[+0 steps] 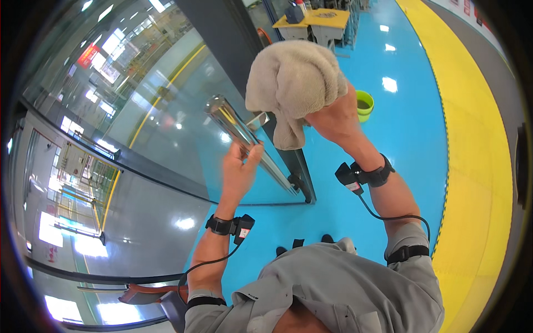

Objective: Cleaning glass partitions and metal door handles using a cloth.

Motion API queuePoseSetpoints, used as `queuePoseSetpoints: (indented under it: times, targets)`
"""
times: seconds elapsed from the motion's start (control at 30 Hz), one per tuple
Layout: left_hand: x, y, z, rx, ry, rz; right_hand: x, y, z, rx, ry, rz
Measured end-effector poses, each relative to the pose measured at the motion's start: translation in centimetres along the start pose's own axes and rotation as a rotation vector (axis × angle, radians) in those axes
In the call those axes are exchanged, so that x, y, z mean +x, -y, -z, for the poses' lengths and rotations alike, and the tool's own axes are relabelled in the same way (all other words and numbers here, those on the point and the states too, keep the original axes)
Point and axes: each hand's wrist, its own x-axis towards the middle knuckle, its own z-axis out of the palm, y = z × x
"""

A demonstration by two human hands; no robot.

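My left hand (241,168) grips a shiny metal door handle bar (229,120), fixed to a glass door (175,112) with a dark metal frame. Higher up and to the right, my right hand (335,112) holds a bunched beige towel (297,77). The towel covers most of its fingers, and one end of the cloth hangs down beside the handle's bracket (259,120). The towel overlaps the door's dark frame (225,37) in the view; whether it touches the frame, I cannot tell.
A green bucket (364,106) stands on the blue floor (399,145) beyond my right hand. Farther off are yellow-topped desks (329,17) with things on them. A yellow floor strip (474,166) runs along the right. At lower left, a chair-like object (150,293) stands near my left arm.
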Motion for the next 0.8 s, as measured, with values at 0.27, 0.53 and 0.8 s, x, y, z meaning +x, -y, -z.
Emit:
queuePoseSetpoints:
  times: [0.27,0.53,0.8]
  targets:
    - [-1.1,0.6,0.5,-0.057,-0.006,-0.061,2.8,3.3,-3.5,-0.327,-0.093,0.435]
    - [-1.3,1.5,0.0,-0.082,-0.009,-0.131,9.8,7.8,-4.0,-0.401,-0.239,0.64]
    - [-0.8,1.2,-0.6,-0.108,0.027,-0.165,18.0,15.6,-4.7,-0.532,-0.347,0.896]
